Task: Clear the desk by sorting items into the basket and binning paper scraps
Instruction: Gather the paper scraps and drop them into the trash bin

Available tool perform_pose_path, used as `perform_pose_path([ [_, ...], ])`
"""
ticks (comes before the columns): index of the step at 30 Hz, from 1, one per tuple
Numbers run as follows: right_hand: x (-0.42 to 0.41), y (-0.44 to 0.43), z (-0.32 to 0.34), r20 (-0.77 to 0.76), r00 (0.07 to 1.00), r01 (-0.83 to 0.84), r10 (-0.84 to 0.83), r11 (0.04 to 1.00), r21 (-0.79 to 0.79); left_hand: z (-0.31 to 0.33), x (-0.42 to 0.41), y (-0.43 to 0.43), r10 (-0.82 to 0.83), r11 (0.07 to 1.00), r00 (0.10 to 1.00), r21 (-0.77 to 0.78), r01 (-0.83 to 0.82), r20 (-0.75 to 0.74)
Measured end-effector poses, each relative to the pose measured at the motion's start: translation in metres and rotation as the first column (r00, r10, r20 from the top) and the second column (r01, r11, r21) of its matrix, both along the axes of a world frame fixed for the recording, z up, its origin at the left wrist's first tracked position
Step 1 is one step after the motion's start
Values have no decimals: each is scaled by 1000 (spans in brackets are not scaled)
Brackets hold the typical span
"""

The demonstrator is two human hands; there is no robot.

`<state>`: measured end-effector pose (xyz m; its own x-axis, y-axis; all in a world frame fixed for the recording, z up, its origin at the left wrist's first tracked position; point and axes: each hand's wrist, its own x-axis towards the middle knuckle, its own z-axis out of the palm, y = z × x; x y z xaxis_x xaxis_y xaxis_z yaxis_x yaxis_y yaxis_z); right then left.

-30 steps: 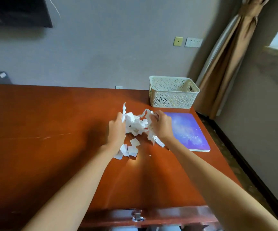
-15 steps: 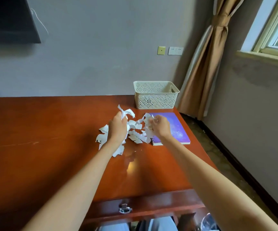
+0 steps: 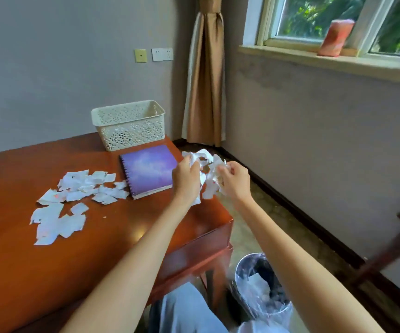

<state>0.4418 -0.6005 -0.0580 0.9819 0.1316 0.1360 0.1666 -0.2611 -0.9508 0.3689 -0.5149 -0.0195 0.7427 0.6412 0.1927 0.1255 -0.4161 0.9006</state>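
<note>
- Out by the right edge of the counter (image 3: pixel 14 260), what's held?
- One crumpled wad of paper scraps (image 3: pixel 206 159), pinned btwn both hands. The left hand (image 3: pixel 185 179) has its fingers curled round the near side, and the right hand (image 3: pixel 233 181) pinches the other. A few bits hang below.
- How'll it handle?
- Feather-light, soft, no stiffness, nothing to break. Trouble is it's many bits, not one lump, so stray ones prob slip out underneath. Best hold: cup from both sides & squeeze inward, as now. Don't ease off til over the waste bin (image 3: pixel 261 287). That's on the floor by the counter's corner, lower & nearer the person than the hands. It has a clear liner and a white piece already inside.
- Vs half a sec ago?
- Then both hands were low over the counter, in the pile left of the purple notebook (image 3: pixel 149 169). Now they're lifted & swung right, past the notebook, w/ the wad. Head turned right too, so the bin & window (image 3: pixel 314 18) came into view.
- Left to do?
- Plenty: loose scraps (image 3: pixel 79 188) lie spread on the counter left of the notebook, some right at its spine. Notebook lies flat just in front of the white basket (image 3: pixel 129 123), not in it yet.
</note>
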Motion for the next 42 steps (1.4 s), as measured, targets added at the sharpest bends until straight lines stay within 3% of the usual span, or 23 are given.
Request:
perform_pose_path([
  [5,16,-96,-38,-89,979,184,-183,983,-3,-40,39,-94,-248,962,967,-128,241,-48],
  [11,31,-175,-115,-252,904,332,-345,939,-93,-112,70,-173,-428,894,880,-237,380,-203],
  [16,38,-204,-186,-397,827,352,-398,917,-187,-188,97,-193,-425,896,804,-322,307,-416],
  [24,58,-214,-309,-653,608,272,-452,891,-363,-311,133,-203,-422,901,598,-388,194,-681],
  [28,68,-215,-357,-722,523,244,-453,891,-383,-362,148,-204,-436,889,489,-447,103,-755],
  [35,77,-212,-416,-851,361,200,-382,923,-329,-416,165,-203,-476,879,256,-447,166,-841],
  [40,74,-212,-436,-905,246,298,-346,916,-269,-432,171,-197,-465,872,252,-489,-37,-849],
  [42,73,-212,-437,-907,227,309,-355,909,-278,-433,171,-194,-469,817,318,-541,-199,-824],
])
